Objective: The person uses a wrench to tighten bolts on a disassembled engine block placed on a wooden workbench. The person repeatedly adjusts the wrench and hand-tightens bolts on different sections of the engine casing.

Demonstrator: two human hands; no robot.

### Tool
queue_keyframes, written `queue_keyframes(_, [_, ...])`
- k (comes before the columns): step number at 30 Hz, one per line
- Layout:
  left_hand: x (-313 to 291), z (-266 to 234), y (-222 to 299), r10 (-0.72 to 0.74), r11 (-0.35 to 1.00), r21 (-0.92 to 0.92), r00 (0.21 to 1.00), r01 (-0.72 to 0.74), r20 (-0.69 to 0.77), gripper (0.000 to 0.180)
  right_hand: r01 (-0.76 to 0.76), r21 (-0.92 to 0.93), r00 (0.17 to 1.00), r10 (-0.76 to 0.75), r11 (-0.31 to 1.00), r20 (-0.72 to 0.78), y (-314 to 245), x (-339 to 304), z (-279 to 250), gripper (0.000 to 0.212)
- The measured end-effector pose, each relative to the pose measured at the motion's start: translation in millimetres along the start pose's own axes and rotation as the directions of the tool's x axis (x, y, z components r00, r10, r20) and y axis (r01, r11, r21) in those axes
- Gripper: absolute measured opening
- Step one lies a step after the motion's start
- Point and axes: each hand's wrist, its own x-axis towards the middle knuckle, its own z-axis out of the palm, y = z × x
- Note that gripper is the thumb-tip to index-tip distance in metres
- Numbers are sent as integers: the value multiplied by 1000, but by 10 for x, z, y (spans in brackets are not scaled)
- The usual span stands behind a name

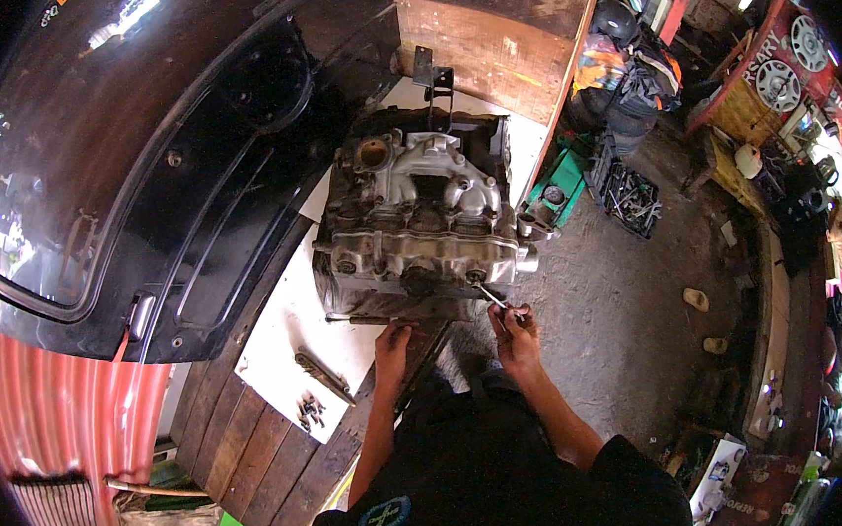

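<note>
The grimy engine block (417, 214) sat on the white sheet (284, 348) covering the wooden worktop (258, 454). At the block's near edge, the right hand (518, 339) had its fingers closed around a thin metal tool (492, 297) poked into the casting. The left hand (391, 349) rested beside it, fingers curled against the block's base, close to a long rod (356, 319).

grimy grey engine (418, 224) on bench, slim tool (493, 299) – angled

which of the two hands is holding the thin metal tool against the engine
The right hand: it grips the thin tool angled into the engine. The left hand rests at its base.
</note>
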Motion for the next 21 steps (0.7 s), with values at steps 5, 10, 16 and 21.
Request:
queue_keyframes(5, [2,-25,22,-99,994,-43,995,99,6,18,49,-33,993,-52,998,-102,-56,-12,147,13])
queue_keyframes(10, [-27,-57,19,-99,986,-135,995,98,2,19,291,-472,946,-325,832,10,-464,182,422,16])
queue_keyframes(16, [-73,-84,-42,-122,972,-203,992,116,-17,20,571,-812,815,-206,119,542,-785,367,1298,12])
queue_keyframes(21, [-59,-113,-147,-150,980,-131,989,149,0,19,859,-421,499,291,-291,816,-250,531,1711,17])
